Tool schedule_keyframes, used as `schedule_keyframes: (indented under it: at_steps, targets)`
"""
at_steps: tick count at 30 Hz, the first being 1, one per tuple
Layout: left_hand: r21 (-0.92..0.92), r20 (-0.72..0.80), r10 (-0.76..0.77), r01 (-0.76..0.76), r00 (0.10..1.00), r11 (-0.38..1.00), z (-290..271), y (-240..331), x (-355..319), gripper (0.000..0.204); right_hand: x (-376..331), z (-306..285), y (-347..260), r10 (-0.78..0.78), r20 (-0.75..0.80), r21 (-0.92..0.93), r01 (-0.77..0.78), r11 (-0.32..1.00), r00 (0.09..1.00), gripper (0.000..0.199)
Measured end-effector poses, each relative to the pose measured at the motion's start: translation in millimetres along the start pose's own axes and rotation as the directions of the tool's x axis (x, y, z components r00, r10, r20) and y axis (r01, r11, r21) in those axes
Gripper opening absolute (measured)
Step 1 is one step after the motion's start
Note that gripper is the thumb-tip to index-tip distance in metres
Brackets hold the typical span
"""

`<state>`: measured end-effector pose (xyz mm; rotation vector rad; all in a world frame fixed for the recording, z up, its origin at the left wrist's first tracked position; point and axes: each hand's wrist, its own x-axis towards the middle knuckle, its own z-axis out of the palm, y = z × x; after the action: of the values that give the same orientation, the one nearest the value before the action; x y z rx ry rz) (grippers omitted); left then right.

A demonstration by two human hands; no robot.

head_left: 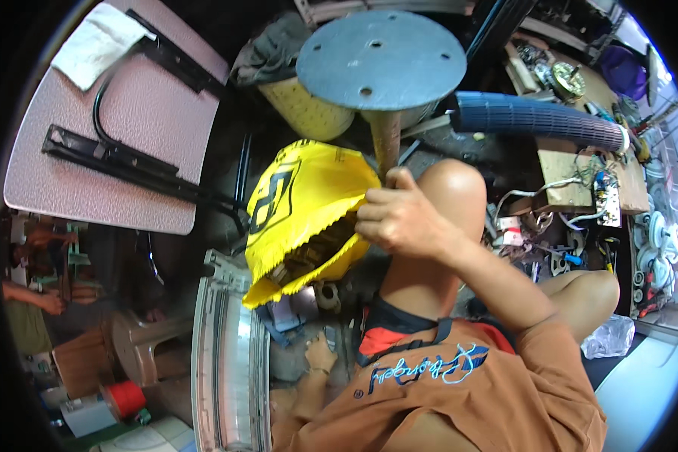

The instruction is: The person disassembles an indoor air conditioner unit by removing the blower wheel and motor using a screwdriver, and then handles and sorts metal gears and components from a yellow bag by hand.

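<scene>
My right hand (392, 215) is closed on the rim of a yellow plastic bag (320, 177), beside the rusty post of a round grey metal plate (380, 56). The bag hangs tilted with its zigzag-cut mouth gaping. Inside lie many small dark and greyish pieces (309, 256) whose kind I cannot make out. Low down near the floor, my left hand (320, 355) is closed around a small grey piece (330, 337), too small to name. A bluish-grey cloth or plastic scrap (286, 313) lies just beyond that hand.
An upturned pinkish chair (151, 128) with black metal legs stands at left. A long pale metal frame (230, 354) lies beside my left arm. A dark cylindrical fan part (539, 120) and a wooden board with wiring (569, 181) are at right. Behind stands a yellow bucket (309, 109).
</scene>
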<state>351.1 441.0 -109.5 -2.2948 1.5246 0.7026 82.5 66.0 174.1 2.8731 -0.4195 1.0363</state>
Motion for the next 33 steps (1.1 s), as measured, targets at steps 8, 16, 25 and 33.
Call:
schedule_keyframes:
  at_steps: [8, 16, 25, 33]
  targets:
    - [-0.153, -0.010, 0.022, -0.023, 1.000, 0.988, 43, 56, 43, 0.048, -2, -5, -8, 0.036, 0.005, 0.023, -0.036, 0.999, 0.999, 0.007]
    - [-0.403, 0.138, 0.482, -0.395, 0.865, 0.825, -99, 73, 47, 0.038, -19, 1, -3, 0.037, 0.128, 0.027, -0.041, 0.999, 0.991, 0.006]
    - [0.186, -0.877, 0.281, -0.263, 0.390, 0.947, -339, 76, 25, 0.039, -19, -11, -9, 0.035, 0.103, 0.058, -0.041, 0.997, 0.994, 0.008]
    - [-0.409, -0.842, 0.163, -0.806, 0.514, 0.428, -440, 147, 114, 0.015, -59, -47, 12, 0.240, 0.138, -0.086, -0.230, 0.969, 0.961, 0.014]
